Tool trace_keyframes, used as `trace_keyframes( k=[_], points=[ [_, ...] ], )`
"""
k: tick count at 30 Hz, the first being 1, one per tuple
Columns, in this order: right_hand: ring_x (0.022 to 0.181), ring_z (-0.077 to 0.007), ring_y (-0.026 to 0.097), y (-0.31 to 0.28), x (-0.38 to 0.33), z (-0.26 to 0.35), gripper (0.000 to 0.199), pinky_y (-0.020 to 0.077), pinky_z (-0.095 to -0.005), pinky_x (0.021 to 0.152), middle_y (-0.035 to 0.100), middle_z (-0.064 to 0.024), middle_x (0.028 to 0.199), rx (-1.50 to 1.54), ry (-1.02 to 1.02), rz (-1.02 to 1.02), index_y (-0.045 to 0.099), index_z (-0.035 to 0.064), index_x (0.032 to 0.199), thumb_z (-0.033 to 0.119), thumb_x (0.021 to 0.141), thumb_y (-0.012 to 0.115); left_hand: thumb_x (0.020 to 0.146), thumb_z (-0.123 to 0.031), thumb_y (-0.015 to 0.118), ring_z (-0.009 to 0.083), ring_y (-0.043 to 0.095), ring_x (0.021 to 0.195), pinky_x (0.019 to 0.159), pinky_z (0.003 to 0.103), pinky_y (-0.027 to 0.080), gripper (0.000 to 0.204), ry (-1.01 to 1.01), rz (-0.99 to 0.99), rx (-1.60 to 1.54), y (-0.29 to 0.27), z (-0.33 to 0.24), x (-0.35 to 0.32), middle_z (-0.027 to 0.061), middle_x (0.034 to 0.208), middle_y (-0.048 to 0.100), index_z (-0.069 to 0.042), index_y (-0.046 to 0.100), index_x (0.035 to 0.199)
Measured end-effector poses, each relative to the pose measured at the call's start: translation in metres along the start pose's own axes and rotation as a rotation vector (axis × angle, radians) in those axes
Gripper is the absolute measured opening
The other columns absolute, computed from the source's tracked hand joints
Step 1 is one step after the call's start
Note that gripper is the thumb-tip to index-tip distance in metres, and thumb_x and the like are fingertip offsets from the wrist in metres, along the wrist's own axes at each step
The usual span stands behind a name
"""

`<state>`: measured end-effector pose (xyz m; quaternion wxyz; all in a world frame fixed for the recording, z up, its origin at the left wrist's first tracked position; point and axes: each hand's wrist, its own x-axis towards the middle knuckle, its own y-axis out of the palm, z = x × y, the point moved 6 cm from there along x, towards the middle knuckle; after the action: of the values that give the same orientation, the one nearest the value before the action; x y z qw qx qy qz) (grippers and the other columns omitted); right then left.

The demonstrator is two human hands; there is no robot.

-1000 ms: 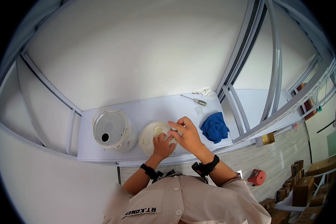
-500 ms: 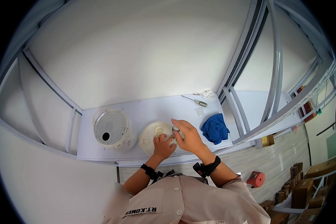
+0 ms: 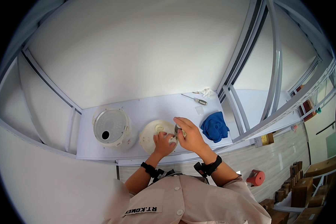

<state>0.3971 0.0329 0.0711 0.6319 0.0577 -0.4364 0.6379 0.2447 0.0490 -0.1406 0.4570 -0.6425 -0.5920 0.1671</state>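
A round cream lid (image 3: 147,137), which looks like a rice cooker's, lies on the white table in front of me. My left hand (image 3: 163,145) rests on it with its fingers spread, close to a small light fitting near the lid's right side. My right hand (image 3: 190,136) is closed around a stubby grey-handled tool (image 3: 177,128) that looks like a screwdriver. The tool's lower end points down toward that fitting, beside my left fingertips. Whether it touches a screw is hidden by my fingers. A round cap (image 3: 159,127) sits on the lid just beyond my left hand.
The white cooker body (image 3: 125,136) with a grey inner plate stands at the left. To the right lie a blue cloth (image 3: 214,127), a second screwdriver (image 3: 201,101), a small clear bag (image 3: 199,110) and crumpled white tissue (image 3: 205,92). Metal frame posts (image 3: 239,112) rise at the table's right end.
My right hand and the grey-handled tool have shifted slightly to the right. My left fingers have moved a little, and the lid's fitting shows more. The cooker body has stayed put.
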Motion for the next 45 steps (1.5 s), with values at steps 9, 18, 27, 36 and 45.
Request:
trace_keyframes(
  k=[9,18,27,36,45],
  points=[
    [0.104,-0.0337,0.069,0.005,-0.006,-0.002,0.048,0.0586,-0.0398,0.089,0.066,-0.0186,0.126,0.035,0.065,0.099,0.07,0.0072,0.136,0.005,0.089,0.079,0.087,-0.037,0.078,0.0344,0.044,0.124,0.112,0.054,0.023,0.027,-0.139,0.124,-0.097,0.006,0.007,0.009,0.007,0.129,0.056,-0.023,0.075,0.111],
    [0.109,-0.0399,0.071,0.004,-0.005,0.0,0.06,0.0593,-0.0404,0.091,0.069,-0.0203,0.127,-0.029,0.118,0.184,0.061,0.0071,0.149,-0.001,0.091,0.073,0.091,-0.032,0.079,0.033,0.045,0.125,0.111,0.056,0.024,0.017,-0.159,0.063,-0.04,-0.002,-0.002,0.01,0.0037,0.124,0.061,-0.022,0.075,0.105],
    [0.11,-0.0436,0.071,0.001,-0.009,-0.001,0.051,0.0605,-0.0437,0.09,0.068,-0.0232,0.132,0.066,0.109,0.063,0.062,0.0042,0.143,0.001,0.092,0.072,0.088,-0.027,0.08,0.0335,0.048,0.121,0.107,0.059,0.027,0.014,-0.088,-0.026,-0.016,-0.007,-0.009,0.01,0.0002,0.117,0.064,-0.019,0.074,0.098],
    [0.118,-0.044,0.067,0.001,-0.011,-0.002,0.051,0.0579,-0.0424,0.096,0.066,-0.0234,0.135,0.155,0.158,0.137,0.06,0.0047,0.143,-0.006,0.093,0.067,0.087,-0.029,0.076,0.0332,0.053,0.109,0.094,0.054,0.033,0.014,-0.037,-0.125,0.104,-0.008,-0.014,0.011,0.0007,0.11,0.065,-0.016,0.071,0.087],
    [0.121,-0.0439,0.065,0.001,-0.003,0.008,0.055,0.0573,-0.0427,0.097,0.063,-0.0218,0.139,0.093,0.015,0.171,0.059,0.0075,0.144,-0.006,0.091,0.066,0.087,-0.022,0.078,0.0356,0.048,0.12,0.104,0.071,0.028,0.012,-0.063,-0.054,0.006,-0.006,-0.012,0.009,0.0024,0.118,0.063,-0.015,0.075,0.096]
  ],
)
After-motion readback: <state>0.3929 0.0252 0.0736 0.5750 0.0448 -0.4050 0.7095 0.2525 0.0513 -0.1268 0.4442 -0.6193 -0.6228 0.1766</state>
